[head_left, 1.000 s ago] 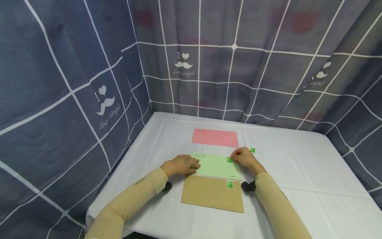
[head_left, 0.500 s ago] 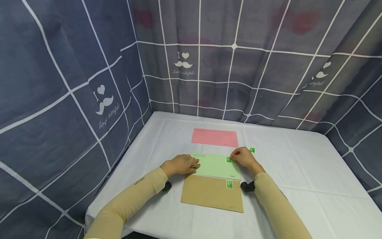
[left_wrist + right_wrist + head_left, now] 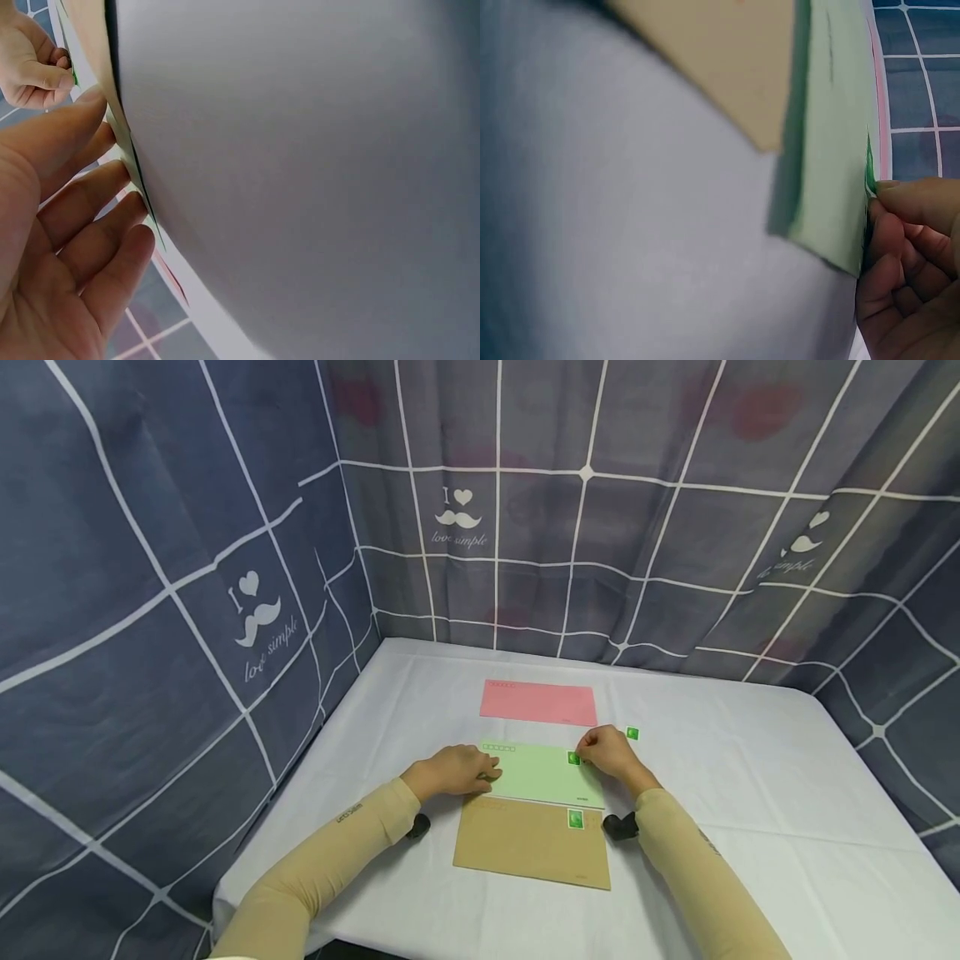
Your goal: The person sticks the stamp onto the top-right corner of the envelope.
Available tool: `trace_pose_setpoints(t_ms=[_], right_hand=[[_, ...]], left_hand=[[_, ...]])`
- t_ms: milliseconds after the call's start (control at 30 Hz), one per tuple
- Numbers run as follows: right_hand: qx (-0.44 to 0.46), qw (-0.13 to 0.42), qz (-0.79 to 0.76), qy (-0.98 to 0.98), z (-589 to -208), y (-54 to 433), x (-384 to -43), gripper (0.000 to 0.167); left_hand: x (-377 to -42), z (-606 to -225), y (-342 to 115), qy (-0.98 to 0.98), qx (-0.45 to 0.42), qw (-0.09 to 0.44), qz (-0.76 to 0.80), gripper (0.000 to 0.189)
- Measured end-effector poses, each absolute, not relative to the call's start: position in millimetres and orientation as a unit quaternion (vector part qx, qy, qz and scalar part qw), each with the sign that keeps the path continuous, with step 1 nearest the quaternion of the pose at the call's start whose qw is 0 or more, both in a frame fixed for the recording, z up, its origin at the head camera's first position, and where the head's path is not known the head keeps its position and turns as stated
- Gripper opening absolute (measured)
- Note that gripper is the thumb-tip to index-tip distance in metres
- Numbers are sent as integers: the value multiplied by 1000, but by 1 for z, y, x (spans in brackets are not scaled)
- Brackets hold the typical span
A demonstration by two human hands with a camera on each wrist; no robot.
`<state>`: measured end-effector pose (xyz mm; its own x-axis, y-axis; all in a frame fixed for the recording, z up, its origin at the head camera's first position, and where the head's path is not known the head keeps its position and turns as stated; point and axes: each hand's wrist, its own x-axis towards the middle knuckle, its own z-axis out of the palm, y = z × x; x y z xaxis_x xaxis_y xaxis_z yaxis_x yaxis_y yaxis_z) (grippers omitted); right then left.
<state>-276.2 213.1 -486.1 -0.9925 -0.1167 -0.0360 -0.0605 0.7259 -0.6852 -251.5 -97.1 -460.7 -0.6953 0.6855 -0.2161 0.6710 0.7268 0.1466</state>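
A light green envelope point(image 3: 536, 774) lies on the white table between the hands. My left hand point(image 3: 460, 770) rests on its left end, the fingers loosely bent and touching the paper in the left wrist view. Near the envelope's upper right corner my right hand point(image 3: 607, 750) pinches a green stamp point(image 3: 573, 758) between thumb and forefinger. In the right wrist view that stamp point(image 3: 871, 169) stands tilted up from the paper at the fingertips. Just below lies a brown envelope point(image 3: 531, 843), with a green stamp point(image 3: 575, 819) at its upper right.
Behind the green envelope lies a pink envelope point(image 3: 537, 702). Another green stamp point(image 3: 632, 733) sits on the white tablecloth point(image 3: 750, 793), right of the right hand. Dark grid-patterned curtains point(image 3: 525, 518) enclose the table at the back and sides.
Both hands keep their places on the green envelope, and the right hand still pinches the stamp. The whole head view has shifted slightly; nothing else visibly moves.
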Motion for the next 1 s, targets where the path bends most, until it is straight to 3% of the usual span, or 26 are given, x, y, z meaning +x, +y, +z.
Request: trace_pose_setpoints(t_ms=[500,1000], right_hand=[[-57,11,-331,942,-486,208,-274,12],[-28,42,-306,951,-476,200,-273,11]], left_hand=[[-250,-461,-97,920,370,126,38,41],[-250,-460,-97,917,376,124,35,40]])
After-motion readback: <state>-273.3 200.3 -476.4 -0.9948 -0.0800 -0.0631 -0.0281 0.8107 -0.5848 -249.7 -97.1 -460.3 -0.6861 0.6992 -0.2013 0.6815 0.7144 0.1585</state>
